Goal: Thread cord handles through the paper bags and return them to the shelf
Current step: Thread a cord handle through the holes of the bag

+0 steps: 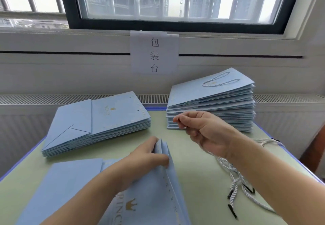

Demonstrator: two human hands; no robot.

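**Threading a cord into the open bag**

Nearest, flat on the green table [193, 154]: a light blue paper bag [140, 198], top edge propped up and gusset spread. Left hand [149, 156] gripping that raised edge, fingers curled over the folds to hold the mouth open. Right hand [205, 133] raised just above, thumb and forefinger pinched together on what looks like a cord tip; too small to tell for certain. White twisted cord [226, 165] trailing down from under the right wrist to a loose bunch of cords [241, 189] with black tips, right of the bag.

Best done, judging by the layout: keep the rim steady, find the punched hole near the top, feed the stiff black tip straight through, pull slack gently to avoid tearing the paper. Cords tangled together, so likely to snag.

Gold print on the bag: a crown and letters reading "PINC", the rest cut off.

Farther back, left: stack of unthreaded bags [98, 124], holes visible, crown logo, lettering unreadable. Right: taller stack of finished bags [211, 105], cord handle on top.

On the wall, a paper sign [154, 52]: 包装台.
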